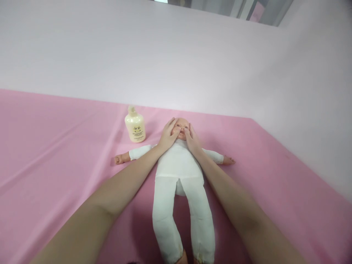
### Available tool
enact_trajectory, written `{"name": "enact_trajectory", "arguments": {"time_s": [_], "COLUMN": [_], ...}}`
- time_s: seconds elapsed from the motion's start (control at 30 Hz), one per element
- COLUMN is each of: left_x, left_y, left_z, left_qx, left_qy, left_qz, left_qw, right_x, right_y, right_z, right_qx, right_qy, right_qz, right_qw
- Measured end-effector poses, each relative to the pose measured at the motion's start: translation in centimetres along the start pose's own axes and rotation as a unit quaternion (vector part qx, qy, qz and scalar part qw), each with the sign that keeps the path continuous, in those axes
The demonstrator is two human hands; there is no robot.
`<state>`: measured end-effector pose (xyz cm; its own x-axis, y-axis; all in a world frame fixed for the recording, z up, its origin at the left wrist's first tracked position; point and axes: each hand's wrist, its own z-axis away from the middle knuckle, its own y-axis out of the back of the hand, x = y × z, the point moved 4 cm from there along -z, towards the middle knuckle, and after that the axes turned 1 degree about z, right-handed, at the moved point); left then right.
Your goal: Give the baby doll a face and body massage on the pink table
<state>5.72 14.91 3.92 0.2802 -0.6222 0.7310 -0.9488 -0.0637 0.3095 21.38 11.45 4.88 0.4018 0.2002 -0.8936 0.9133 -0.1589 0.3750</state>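
Presently, status by item:

Doll: a soft baby doll in a white cloth suit with a bare moulded head [179, 161] lies on its back, arms spread to either side, legs extended toward the camera. The supine position leaves the face open to both hands.

Surface: a pink sheet-covered surface [55, 146] carries the doll. The fabric shows long creases on the left side.

Left hand: the left hand [168, 135] rests on the doll's cheek from that side. Its fingers [171, 124] are extended and laid flat against the head, not clenched and not closed around anything.

Right hand: the right hand [193, 141] rests on the opposite cheek. Its fingers [189, 129] are likewise spread and flat, touching the face near the nose without grasping.

Hand arrangement: both palms frame the head symmetrically, which steadies it between them while the fingertips work on the face.

Bottle: a cream-coloured plastic bottle with a rounded cap and a printed label [134, 125] stands upright just beside the doll's head, above its outstretched arm, apart from both hands yet within reach.

Backdrop: a plain pale wall [176, 55] rises behind the surface.
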Motion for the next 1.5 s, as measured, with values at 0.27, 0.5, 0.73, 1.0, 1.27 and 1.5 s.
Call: {"name": "enact_trajectory", "arguments": {"time_s": [0.27,0.5,0.73,1.0,1.27,1.5], "left_x": [0.08,0.25,0.23,0.13,0.13,0.23], "left_y": [0.02,0.01,-0.01,-0.08,-0.09,-0.13], "left_z": [0.09,0.08,0.11,0.1,0.03,0.0], "left_qx": [0.003,0.005,0.008,0.009,0.009,0.011], "left_qy": [-0.003,-0.009,-0.007,-0.009,-0.018,-0.015], "left_qz": [0.001,-0.002,0.002,0.001,0.0,-0.009], "left_qw": [1.0,1.0,1.0,1.0,1.0,1.0], "right_x": [0.44,0.76,0.78,0.77,0.67,0.79], "right_y": [-0.01,-0.06,-0.12,-0.1,0.0,-0.01], "right_z": [-0.16,-0.35,-0.4,-0.39,-0.3,-0.42], "right_qx": [-0.005,-0.003,0.0,-0.001,-0.001,0.006], "right_qy": [-0.002,0.001,0.006,0.004,0.004,0.011], "right_qz": [0.0,0.001,-0.003,-0.002,0.004,0.004], "right_qw": [1.0,1.0,1.0,1.0,1.0,1.0]}}
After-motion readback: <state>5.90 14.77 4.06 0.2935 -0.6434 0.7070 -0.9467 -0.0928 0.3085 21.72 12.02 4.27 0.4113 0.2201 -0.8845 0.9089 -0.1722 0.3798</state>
